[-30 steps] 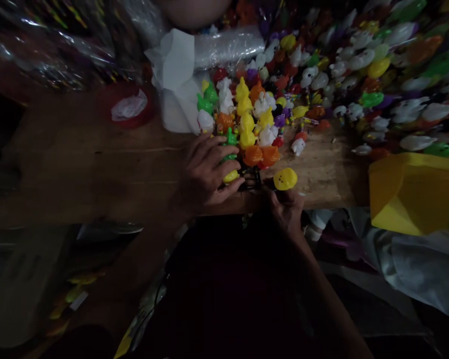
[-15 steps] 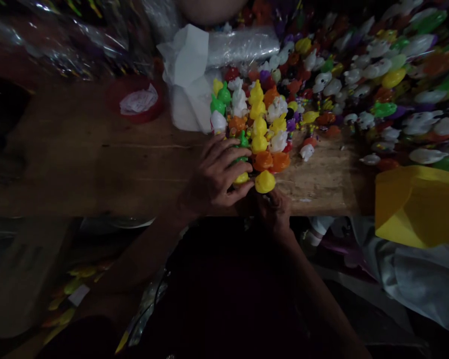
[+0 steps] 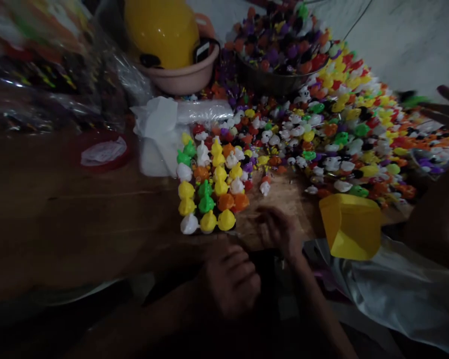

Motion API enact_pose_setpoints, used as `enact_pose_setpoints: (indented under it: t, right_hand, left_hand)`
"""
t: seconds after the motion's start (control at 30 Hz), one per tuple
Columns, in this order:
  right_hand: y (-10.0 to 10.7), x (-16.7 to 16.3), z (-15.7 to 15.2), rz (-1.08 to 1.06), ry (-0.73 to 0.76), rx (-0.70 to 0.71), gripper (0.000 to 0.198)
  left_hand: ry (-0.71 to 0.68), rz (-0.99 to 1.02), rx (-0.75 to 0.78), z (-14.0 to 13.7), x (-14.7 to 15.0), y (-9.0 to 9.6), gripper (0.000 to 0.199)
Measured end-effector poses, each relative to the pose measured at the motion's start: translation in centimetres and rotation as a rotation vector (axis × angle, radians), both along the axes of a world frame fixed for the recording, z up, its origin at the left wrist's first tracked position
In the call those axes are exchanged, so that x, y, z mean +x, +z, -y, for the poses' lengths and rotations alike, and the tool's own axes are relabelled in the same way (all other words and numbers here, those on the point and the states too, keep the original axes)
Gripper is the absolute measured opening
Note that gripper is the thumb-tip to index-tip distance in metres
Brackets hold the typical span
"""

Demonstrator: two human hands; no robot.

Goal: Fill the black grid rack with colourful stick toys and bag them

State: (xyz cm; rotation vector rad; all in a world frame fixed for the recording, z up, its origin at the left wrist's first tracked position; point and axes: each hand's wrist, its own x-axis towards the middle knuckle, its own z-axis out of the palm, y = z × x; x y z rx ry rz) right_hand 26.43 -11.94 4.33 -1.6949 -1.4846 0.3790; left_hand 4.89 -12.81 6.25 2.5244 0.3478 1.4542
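Note:
My left hand [image 3: 232, 279] is in front of the table edge, below the rows of figures. Its fingers are curled in, and whatever they may hold is hidden. My right hand [image 3: 280, 229] is over the table edge to the right, its fingers loosely apart with nothing visible in them. Small plastic animal-like figures stand in close rows on the table [image 3: 97, 224]. In the front row are a white figure [image 3: 189, 224], a yellow figure [image 3: 208, 222] and another yellow figure [image 3: 226, 220]. Orange figures [image 3: 233, 202] are just behind them. Neither hand touches the rows.
Loose figures [image 3: 344, 137] pile up at the right, below a full metal bowl [image 3: 280, 82]. A yellow container [image 3: 349, 227] is at the right edge. White sheets [image 3: 157, 137], a plastic roll [image 3: 205, 110] and a red dish [image 3: 105, 164] lie left. Another person's hand [image 3: 447, 112] is far right.
My left hand has left the figures and drawn back toward me. My right hand has moved away from the front yellow figure, to its right. The view has tilted up.

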Motion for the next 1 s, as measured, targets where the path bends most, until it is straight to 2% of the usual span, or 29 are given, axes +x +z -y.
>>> enact_pose_setpoints:
  t: [0.1,0.2,0.27,0.37,0.43,0.53,0.6,0.67,0.8,0.9,1.0]
  right_hand:
    - [1.9,5.7,-4.5,0.178,-0.241,-0.026,0.029]
    - [3.0,9.0,-10.7,0.430,-0.301,-0.099,0.030]
    - [3.3,9.6,-14.7,0.561,-0.274,-0.132,0.031]
    - [3.4,9.1,-19.5,0.690,-0.174,-0.125,0.033]
    - [3.3,8.4,-21.9,0.748,-0.097,-0.144,0.033]
    - [2.5,7.7,-24.2,0.793,-0.020,-0.253,0.029]
    - [1.8,7.6,-24.8,0.799,0.000,-0.286,0.028]
    - [1.4,7.7,-24.9,0.788,0.008,-0.253,0.027]
    - [2.1,8.7,-23.8,0.707,-0.043,-0.212,0.025]
    - [3.6,9.4,-21.5,0.596,-0.116,-0.225,0.024]
    - [4.3,9.4,-17.2,0.507,-0.140,-0.146,0.026]
  left_hand:
    - [0.213,-0.280,-0.018,-1.1,0.3,-3.4,0.021]
    - [0.338,-0.482,-0.008,-1.6,-0.2,-5.0,0.032]
    - [0.364,-0.549,-0.023,-1.2,-0.7,-5.4,0.038]
    - [0.376,-0.621,-0.062,-0.3,-1.4,-5.9,0.065]
    - [0.401,-0.665,-0.045,0.0,-2.0,-6.3,0.076]
    - [0.392,-0.717,-0.001,-0.3,-3.1,-6.6,0.082]
    - [0.352,-0.745,-0.001,-0.7,-3.5,-6.7,0.087]
    - [0.332,-0.756,-0.021,-0.9,-3.6,-6.6,0.089]
    - [0.329,-0.721,-0.043,-1.2,-3.0,-6.7,0.091]
    - [0.311,-0.672,-0.078,-1.2,-2.6,-6.6,0.092]
    - [0.308,-0.662,-0.118,-1.1,-2.5,-6.3,0.087]
